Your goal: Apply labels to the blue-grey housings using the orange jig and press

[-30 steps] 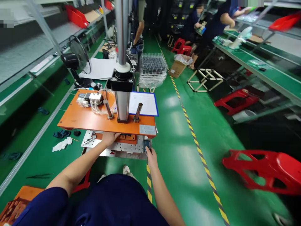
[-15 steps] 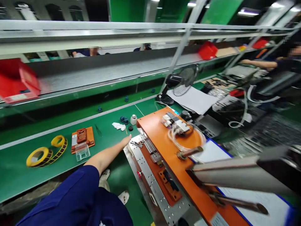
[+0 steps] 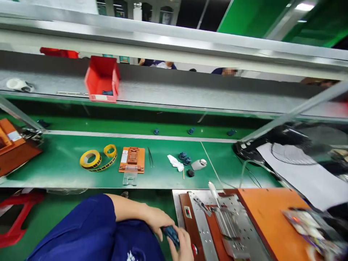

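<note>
Left grip (image 3: 160, 220) and right grip (image 3: 185, 248) hold blue part (image 3: 172, 235), bin label (image 3: 101, 97) unreadable.

A factory assembly workshop, shown by its green workbench (image 3: 67, 145), orange press fixture (image 3: 261, 214) and parts bin (image 3: 103, 78).

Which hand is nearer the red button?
Right. The right hand is just left of the red button in view; the left hand is farther up and left, at the blue part.
</note>
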Demonstrator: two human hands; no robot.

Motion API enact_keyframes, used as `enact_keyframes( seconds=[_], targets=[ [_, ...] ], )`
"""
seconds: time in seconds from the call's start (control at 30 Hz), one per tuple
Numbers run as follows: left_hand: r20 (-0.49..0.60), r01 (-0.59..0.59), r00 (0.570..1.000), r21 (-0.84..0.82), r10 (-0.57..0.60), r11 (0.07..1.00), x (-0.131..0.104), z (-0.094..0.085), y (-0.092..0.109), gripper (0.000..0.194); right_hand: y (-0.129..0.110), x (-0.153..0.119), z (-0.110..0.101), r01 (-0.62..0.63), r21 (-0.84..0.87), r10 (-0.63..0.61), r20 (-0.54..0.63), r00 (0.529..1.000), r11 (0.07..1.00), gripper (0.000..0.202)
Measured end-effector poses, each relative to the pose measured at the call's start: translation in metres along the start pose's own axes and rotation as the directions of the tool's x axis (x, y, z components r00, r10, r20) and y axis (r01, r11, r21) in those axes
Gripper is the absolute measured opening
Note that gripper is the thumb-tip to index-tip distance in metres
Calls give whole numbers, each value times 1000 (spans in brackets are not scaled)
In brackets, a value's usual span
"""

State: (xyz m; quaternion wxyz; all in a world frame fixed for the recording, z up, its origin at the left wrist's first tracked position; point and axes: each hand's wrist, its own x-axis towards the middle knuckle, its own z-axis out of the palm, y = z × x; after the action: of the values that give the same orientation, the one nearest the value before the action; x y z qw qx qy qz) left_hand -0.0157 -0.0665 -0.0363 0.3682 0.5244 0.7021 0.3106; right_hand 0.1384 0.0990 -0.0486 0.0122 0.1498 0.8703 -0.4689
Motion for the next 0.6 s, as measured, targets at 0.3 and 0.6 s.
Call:
enact_keyframes(
  seconds=[0.3, 0.6],
  targets=[
    [-457, 141, 824, -407, -335, 903, -157, -119, -97, 61, -146, 150, 115, 394, -66, -369, 238, 899, 917, 44],
    [-571, 225, -370, -820, -733, 526, -334, -277, -306, 41, -162, 220, 176, 306, -114, -237, 406, 883, 945, 33]
  ],
)
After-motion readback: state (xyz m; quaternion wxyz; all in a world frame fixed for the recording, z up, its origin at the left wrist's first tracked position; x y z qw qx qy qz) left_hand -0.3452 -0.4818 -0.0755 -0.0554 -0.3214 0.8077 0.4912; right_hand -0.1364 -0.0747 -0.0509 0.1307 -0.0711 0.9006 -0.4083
